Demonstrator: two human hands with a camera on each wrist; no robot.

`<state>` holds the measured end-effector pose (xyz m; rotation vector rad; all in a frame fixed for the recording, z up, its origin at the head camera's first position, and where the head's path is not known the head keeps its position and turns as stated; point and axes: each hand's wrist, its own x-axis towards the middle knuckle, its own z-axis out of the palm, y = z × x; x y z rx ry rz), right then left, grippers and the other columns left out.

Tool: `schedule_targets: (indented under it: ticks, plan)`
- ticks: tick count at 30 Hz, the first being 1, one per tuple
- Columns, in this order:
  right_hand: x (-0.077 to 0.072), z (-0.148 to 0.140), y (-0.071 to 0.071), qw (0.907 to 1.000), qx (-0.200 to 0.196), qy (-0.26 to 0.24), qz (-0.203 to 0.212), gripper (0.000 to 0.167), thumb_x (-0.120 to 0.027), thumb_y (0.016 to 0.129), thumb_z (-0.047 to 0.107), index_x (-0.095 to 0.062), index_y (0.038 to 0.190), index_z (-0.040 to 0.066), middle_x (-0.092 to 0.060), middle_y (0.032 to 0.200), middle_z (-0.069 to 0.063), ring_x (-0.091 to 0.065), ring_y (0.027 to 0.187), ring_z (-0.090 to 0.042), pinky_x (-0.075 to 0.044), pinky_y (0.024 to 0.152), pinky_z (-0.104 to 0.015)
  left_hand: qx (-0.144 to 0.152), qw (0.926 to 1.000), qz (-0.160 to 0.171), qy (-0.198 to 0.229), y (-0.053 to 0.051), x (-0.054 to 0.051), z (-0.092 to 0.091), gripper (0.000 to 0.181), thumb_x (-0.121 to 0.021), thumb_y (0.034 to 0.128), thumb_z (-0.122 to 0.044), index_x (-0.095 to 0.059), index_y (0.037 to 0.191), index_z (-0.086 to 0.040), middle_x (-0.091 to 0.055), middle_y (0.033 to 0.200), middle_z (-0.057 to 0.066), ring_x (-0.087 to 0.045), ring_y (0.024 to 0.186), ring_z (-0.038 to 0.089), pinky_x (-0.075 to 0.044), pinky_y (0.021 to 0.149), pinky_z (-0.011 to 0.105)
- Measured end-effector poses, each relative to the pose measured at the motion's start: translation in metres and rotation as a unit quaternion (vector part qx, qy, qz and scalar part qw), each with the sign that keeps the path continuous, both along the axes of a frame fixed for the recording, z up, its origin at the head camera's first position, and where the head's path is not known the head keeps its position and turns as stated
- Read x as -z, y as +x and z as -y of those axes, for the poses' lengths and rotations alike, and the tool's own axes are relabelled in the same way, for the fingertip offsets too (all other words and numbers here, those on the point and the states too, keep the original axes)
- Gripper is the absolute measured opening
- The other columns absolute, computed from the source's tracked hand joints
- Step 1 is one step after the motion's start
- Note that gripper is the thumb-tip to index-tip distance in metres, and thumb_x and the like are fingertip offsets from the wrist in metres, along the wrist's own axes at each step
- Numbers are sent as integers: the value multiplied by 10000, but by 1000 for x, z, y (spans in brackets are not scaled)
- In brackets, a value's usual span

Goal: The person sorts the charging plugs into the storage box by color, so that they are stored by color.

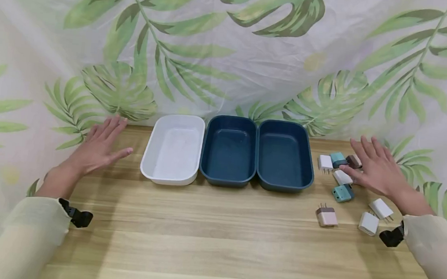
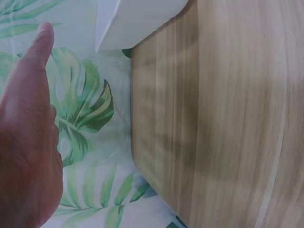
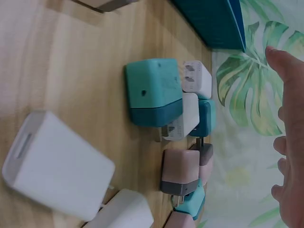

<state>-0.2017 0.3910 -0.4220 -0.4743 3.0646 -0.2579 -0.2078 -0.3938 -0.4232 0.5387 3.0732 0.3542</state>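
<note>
From the head view, both my hands are spread flat and grasp nothing: my left hand [image 1: 101, 141] beside the white tray [image 1: 169, 181], my right hand [image 1: 376, 168] over the cluster of chargers at the table's right. The pink charger [image 1: 327, 218] lies apart, prongs pointing away from me, so I judge it the easiest to pinch, by its sides. The first blue tray [image 1: 226, 182] and second blue tray [image 1: 283, 187] stand rim to rim; the wood [image 1: 214, 240] before them gives my wrists room to sweep. From the left wrist, my fingers and thumb lie straight, and the table's back edge runs along the leafy cloth [image 2: 90, 142] to a corner. From the right wrist, a gap shows between my fingers and the chargers; the teal charger [image 3: 154, 90] crowds a white one, so I'd lift straight up, minding prongs and the tray's corner above.
</note>
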Motion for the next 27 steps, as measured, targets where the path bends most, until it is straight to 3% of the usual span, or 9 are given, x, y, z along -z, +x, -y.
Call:
schedule_targets:
  ticks: [8,13,19,23,27]
  plan:
    - [7,1,17,9990,-335,143,-255,932,-626,1016,556,-246,1677,19,-170,1705,-339,-123,1573,-557,-98,1244,-722,376,9993,44,-11,0,10,-12,987,-614,1027,-539,-51,1719,-116,11,1769,214,-1,1625,454,46,1284,647]
    - [9,4,32,9982,-555,84,-193,942,-678,994,527,-257,1679,35,-209,1706,-318,-146,1586,-523,-171,1229,-715,642,9979,73,-26,-1,15,-20,1011,-644,1004,-553,-81,1718,-112,0,1776,192,13,1639,391,3,1285,658]
    - [13,7,49,9955,-886,38,-341,963,-703,982,517,-252,1680,31,-192,1743,-227,-137,1615,-447,-51,1330,-490,727,9970,235,-126,0,14,-29,1054,-660,991,-565,-51,1717,-105,27,1782,155,27,1641,379,-41,1288,654]
    - [17,8,60,9925,-1093,-49,-541,976,-750,946,507,-301,1663,20,-183,1755,-183,-157,1625,-388,29,1317,-319,788,9962,345,-163,3,14,-31,1080,-666,985,-567,-27,1714,-89,43,1781,156,-9,1631,428,-42,1292,642]
    - [23,10,70,9858,-1440,-140,-846,980,-801,900,494,-377,1626,-9,-343,1679,-263,-296,1570,-428,41,1283,-231,861,9953,403,-163,5,14,-33,1114,-685,971,-576,-4,1715,-102,38,1782,154,-26,1629,436,-45,1297,630]
